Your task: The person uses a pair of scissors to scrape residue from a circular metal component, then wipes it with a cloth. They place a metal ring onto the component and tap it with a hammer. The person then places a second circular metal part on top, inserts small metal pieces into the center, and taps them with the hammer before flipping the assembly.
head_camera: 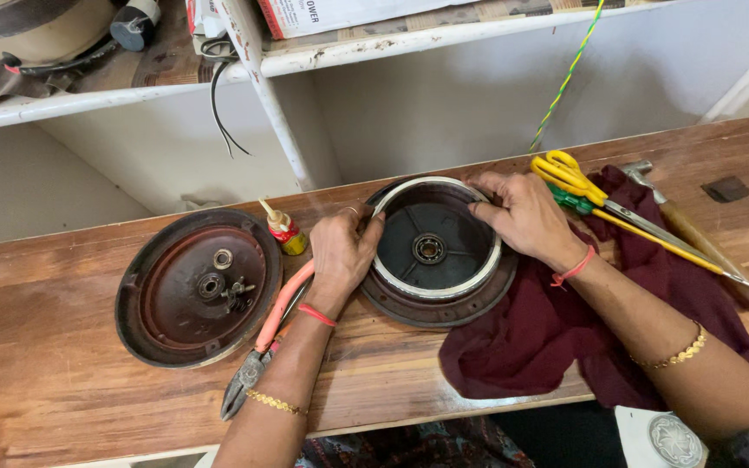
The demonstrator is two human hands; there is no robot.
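Both hands grip the round motor housing at mid-surface: the left hand presses fingers on its pale inner ring, the right hand curls over the far rim. The ring looks nearly seated. The matching cover lies apart, not yet fitted (pliers and scissors lie unused).

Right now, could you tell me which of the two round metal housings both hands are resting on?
The right-hand housing, with the pale inner ring. The left hand and right hand grip its rim; the reddish cover lies untouched.
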